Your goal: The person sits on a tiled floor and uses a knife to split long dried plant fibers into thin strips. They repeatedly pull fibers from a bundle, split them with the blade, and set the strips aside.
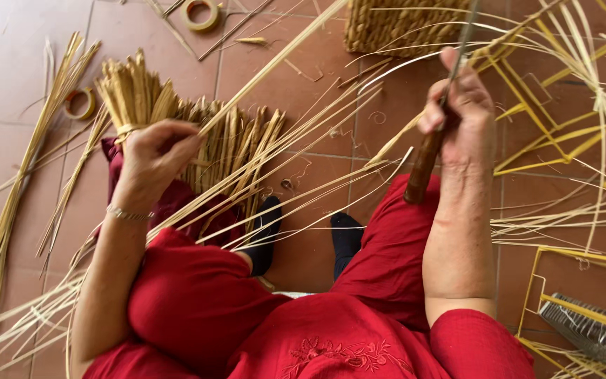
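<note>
My left hand (154, 156) pinches a long pale bamboo strip (275, 62) that runs up to the right across the floor. My right hand (461, 112) is raised and grips a knife with a brown wooden handle (422, 165); its thin blade (463, 31) points up and away. A bundle of short cut bamboo sticks (135, 91) stands tied just beyond my left hand. More thin strips (303, 189) fan out over my knees, which are in red cloth. My feet in black socks (268, 235) rest on the tiles.
A woven basket (394, 27) sits at the top centre. Two tape rolls (201, 14) (78, 104) lie on the brown tiles. Loose yellow strips (569, 91) spread at right, a yellow wire frame (583, 295) at lower right, long canes (15, 189) at left.
</note>
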{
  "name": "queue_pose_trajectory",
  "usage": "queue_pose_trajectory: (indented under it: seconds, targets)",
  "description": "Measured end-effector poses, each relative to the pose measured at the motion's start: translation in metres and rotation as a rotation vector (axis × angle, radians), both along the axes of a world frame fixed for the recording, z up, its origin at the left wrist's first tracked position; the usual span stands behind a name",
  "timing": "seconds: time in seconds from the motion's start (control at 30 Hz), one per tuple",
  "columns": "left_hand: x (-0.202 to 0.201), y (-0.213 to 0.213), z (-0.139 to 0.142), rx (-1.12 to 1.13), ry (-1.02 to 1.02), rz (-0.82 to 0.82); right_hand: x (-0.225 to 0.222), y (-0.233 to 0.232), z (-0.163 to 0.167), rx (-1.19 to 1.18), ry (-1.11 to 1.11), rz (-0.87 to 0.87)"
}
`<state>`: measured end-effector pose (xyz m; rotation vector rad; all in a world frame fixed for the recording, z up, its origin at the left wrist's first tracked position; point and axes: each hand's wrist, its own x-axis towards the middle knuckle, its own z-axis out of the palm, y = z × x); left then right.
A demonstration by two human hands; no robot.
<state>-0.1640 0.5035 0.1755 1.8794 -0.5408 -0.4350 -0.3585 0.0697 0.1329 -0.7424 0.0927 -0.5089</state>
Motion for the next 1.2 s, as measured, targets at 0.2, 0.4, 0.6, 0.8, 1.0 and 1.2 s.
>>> queue_pose_trajectory:
  seconds: [0.2, 0.4, 0.6, 0.8, 1.0, 1.2]
  targets:
    - [0.003, -0.064, 0.012, -0.036, -0.015, -0.091, 0.024, 0.067, 0.028, -0.024, -0.113, 0.481]
    - [0.011, -0.119, 0.042, -0.006, 0.066, -0.257, 0.043, 0.104, 0.05, -0.138, 0.04, 0.482]
    - [0.007, -0.144, 0.045, -0.148, 0.185, -0.417, 0.047, 0.101, 0.047, -0.123, 0.109, 0.385]
    - [0.019, -0.095, 0.038, 0.281, 0.035, -0.414, 0.029, 0.045, 0.022, -0.001, 0.057, 0.13]
    - [0.031, -0.039, 0.025, 0.146, 0.206, -0.346, 0.004, -0.008, -0.006, 0.032, 0.052, -0.078]
    - [0.02, -0.054, 0.014, 0.358, -0.177, -0.335, 0.012, -0.005, 0.005, 0.036, 0.023, -0.017]
